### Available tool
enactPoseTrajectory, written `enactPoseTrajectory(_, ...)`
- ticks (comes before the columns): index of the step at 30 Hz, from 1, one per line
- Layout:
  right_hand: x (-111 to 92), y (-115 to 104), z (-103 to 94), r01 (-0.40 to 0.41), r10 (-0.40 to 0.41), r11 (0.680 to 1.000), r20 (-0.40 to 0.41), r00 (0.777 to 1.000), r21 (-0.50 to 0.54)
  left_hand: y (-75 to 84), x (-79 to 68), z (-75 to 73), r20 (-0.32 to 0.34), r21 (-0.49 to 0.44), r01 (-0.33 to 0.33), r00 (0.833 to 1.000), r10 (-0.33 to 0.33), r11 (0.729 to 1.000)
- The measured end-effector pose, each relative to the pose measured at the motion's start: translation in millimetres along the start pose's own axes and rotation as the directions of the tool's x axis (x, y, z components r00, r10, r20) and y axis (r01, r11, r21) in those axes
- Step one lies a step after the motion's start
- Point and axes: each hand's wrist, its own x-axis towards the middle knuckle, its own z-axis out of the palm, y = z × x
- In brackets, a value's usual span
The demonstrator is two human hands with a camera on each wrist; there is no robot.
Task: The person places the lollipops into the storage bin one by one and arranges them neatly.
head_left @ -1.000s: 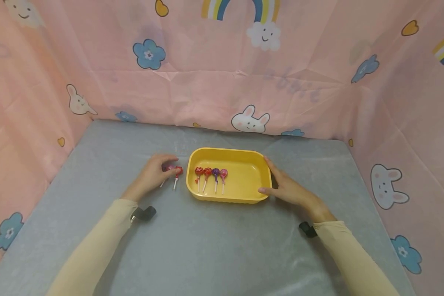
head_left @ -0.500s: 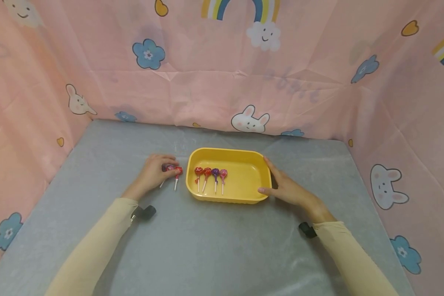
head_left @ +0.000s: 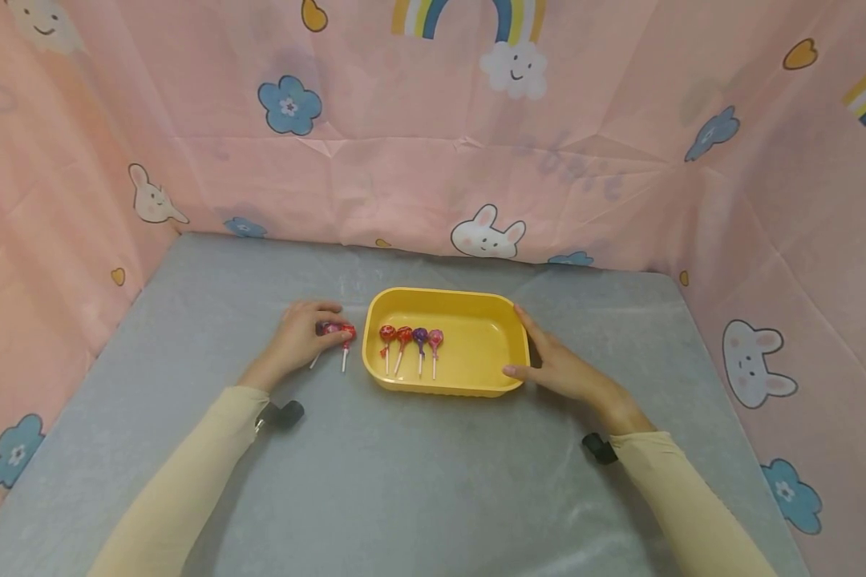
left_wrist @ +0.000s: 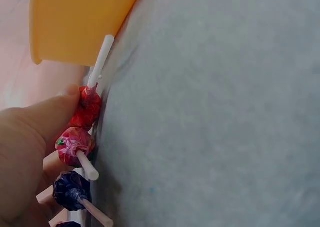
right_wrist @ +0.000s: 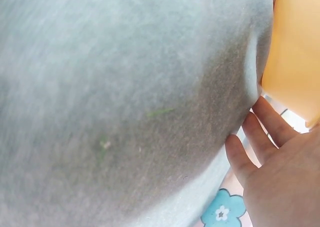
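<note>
My left hand is at the left of the yellow box, its thumb on a red-wrapped lollipop, which it pinches against the fingers behind. A pink lollipop and a dark blue one lie beside it against the fingers, with part of another dark one at the lower edge of the left wrist view. My right hand holds the right end of the yellow box, thumb over the rim and index finger along the outside. Its other fingers are spread near the cloth in the right wrist view.
Inside the box, toward its left, several lollipops lie in a row, sticks toward me. Grey cloth covers the table. A pink printed curtain stands around the back and sides.
The red lollipop's stick has shifted very slightly right, and the left fingers have drawn in a little closer around the lollipops. The right hand and box have stayed put.
</note>
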Motion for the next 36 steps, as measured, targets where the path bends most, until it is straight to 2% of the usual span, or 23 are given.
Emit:
enactPoseTrajectory(22, 1, 1, 1.6, 0.001, -0.002, 1.000, -0.007, 1.000, -0.016, 6.5, 0.2, -2.3, 0.006, -0.002, 0.014, 1.000, -0.014, 1.000)
enactPoseTrajectory(28, 0, 0, 0.9, -0.008, 0.008, 1.000, -0.002, 1.000, -0.016, 11.9, 0.1, -9.8, 0.009, -0.019, 0.004, 1.000, -0.004, 1.000)
enactPoseTrajectory(36, 1, 0, 0.4, -0.015, 0.015, 1.000, -0.004, 1.000, -0.004, 22.4, 4.6, -27.7, 0.004, -0.092, -0.009, 1.000, 0.010, 0.996)
